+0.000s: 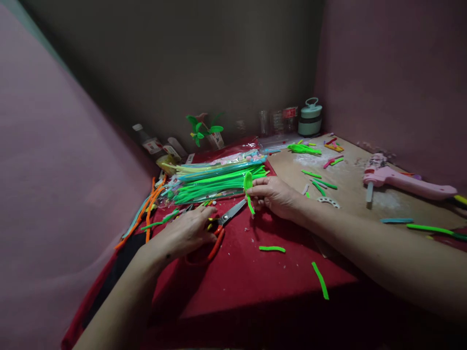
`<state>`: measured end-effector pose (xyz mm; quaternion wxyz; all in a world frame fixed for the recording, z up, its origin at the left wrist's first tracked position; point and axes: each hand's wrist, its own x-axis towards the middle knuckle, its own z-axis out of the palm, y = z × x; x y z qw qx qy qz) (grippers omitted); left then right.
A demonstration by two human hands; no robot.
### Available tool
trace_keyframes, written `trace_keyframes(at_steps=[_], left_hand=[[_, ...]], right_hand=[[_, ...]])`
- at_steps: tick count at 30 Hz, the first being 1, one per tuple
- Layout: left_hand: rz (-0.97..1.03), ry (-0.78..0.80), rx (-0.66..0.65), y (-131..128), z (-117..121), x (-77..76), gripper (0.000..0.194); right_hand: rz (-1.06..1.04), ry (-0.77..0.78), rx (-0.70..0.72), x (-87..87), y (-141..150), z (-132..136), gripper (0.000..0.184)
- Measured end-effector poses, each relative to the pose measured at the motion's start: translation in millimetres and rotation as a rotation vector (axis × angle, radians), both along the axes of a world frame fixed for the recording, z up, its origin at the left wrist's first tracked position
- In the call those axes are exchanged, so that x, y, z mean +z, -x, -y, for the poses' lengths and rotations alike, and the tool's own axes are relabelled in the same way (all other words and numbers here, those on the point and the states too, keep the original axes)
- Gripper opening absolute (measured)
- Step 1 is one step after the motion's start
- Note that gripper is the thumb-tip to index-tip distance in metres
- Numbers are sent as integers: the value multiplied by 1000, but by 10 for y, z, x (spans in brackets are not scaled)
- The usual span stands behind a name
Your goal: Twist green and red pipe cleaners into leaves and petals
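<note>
My right hand is closed in a pinch on a bent green pipe cleaner, held upright just above the red cloth. My left hand lies over the orange handles of a pair of scissors, which rest on the cloth with their blades pointing toward the right hand; its fingers curl down onto the handles. A plastic pack of green and pale pipe cleaners lies just behind both hands. Two short green pieces lie on the cloth in front.
A pink glue gun lies on a brown board at the right, among scattered coloured pieces. Orange pipe cleaners trail off at the left. Bottles, jars and a small green plant shape stand along the back wall.
</note>
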<state>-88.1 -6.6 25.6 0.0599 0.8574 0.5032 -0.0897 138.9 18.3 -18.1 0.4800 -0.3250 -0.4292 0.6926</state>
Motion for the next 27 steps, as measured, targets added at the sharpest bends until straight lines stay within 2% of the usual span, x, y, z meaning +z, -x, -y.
trace_keyframes(at_steps=[2, 4, 6, 8, 10, 13, 18, 23, 27], left_hand=[[92, 34, -33, -62, -40, 46, 37], [308, 22, -19, -208, -75, 90, 34], [569, -2, 67, -409, -110, 114, 32], [797, 51, 133, -610, -143, 113, 26], [955, 102, 216, -766, -168, 89, 25], [1173, 76, 287, -874, -184, 22, 33], [1299, 132, 314, -835, -210, -115, 27], [1390, 208, 331, -823, -227, -159, 18], [1439, 137, 384, -870, -205, -183, 20]], right_hand=[[43, -45, 7, -11, 8, 9, 18], [99, -74, 9, -6, 15, 28, 14], [152, -78, 2, 11, 17, 52, 11], [197, -88, -9, 23, 13, 68, 11], [215, -105, 1, 18, 3, 64, 13], [170, -120, 53, -14, -14, 33, 13], [159, -82, 91, -46, -15, 10, 13], [194, -54, 73, -45, -10, 17, 17], [198, -24, 96, -15, -13, 24, 16]])
